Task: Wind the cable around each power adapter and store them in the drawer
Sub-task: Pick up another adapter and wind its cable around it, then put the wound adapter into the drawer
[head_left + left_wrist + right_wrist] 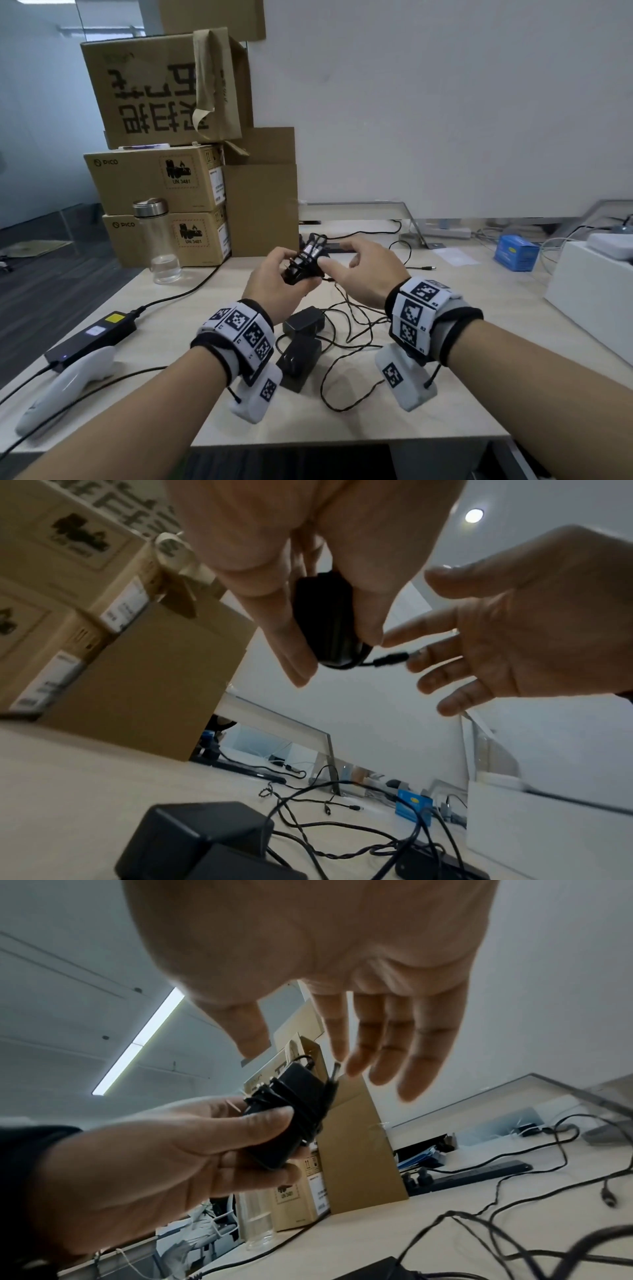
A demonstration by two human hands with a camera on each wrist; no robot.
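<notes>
A black power adapter with its cable wound round it is held above the desk in my left hand, thumb and fingers clamped on its sides. The cable's barrel plug sticks out toward my right hand, which hovers just beside it with fingers spread and holds nothing. Two more black adapters lie on the desk below, their loose cables tangled. No drawer is in view.
Stacked cardboard boxes and a glass bottle stand at the back left. A black power brick and a white controller lie at the left. A white box and a blue box sit at the right.
</notes>
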